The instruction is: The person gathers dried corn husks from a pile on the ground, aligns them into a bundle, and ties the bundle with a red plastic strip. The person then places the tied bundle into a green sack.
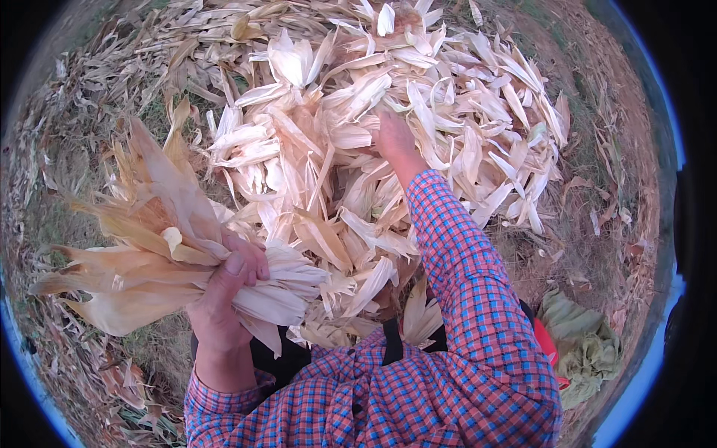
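Observation:
My left hand [232, 285] is closed around a thick bundle of dried corn husks [151, 252], whose flared tips spread to the left and whose pale ends stick out on the right. Ahead of me a large heap of loose cream-coloured corn husks [465, 123] lies on the ground. My right hand [395, 137] reaches to the middle of this heap and touches the husks there. Its fingertips are partly hidden among them, so whether they grip one cannot be told.
Scattered dry husks and leaves [140, 67] cover the grassy ground to the left and far side. At the lower right lie a crumpled greenish cloth or sack [582, 341] and a red object [546, 344] beside my sleeve. Bare soil and straw [633, 196] edge the right side.

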A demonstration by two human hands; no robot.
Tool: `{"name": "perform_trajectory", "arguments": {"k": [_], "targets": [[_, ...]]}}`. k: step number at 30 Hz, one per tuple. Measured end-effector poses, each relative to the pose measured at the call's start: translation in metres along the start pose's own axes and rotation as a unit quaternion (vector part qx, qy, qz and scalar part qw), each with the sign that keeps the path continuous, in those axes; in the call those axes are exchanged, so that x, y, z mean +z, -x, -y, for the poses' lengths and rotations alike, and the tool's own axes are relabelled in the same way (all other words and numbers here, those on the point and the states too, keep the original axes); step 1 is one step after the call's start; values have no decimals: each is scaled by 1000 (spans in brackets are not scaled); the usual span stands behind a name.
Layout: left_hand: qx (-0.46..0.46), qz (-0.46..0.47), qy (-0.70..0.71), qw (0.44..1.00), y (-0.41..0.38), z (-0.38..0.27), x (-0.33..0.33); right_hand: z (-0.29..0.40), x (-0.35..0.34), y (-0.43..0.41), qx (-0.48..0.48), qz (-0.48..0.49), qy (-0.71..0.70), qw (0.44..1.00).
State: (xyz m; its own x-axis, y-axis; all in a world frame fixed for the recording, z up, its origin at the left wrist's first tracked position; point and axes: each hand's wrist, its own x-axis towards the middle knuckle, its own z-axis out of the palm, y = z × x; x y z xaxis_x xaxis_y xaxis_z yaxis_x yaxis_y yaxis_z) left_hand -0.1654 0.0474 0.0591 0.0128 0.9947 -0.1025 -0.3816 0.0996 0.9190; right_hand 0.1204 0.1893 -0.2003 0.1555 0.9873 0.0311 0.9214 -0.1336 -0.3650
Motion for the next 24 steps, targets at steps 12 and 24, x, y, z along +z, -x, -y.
{"name": "perform_trajectory", "arguments": {"k": [12, 24], "targets": [[-33, -13, 22, 999, 4, 1, 6, 8, -39, 88, -6, 209, -104, 972], [-307, 48, 60, 949, 10, 54, 11, -10, -175, 188, 252, 158, -481, 825]]}}
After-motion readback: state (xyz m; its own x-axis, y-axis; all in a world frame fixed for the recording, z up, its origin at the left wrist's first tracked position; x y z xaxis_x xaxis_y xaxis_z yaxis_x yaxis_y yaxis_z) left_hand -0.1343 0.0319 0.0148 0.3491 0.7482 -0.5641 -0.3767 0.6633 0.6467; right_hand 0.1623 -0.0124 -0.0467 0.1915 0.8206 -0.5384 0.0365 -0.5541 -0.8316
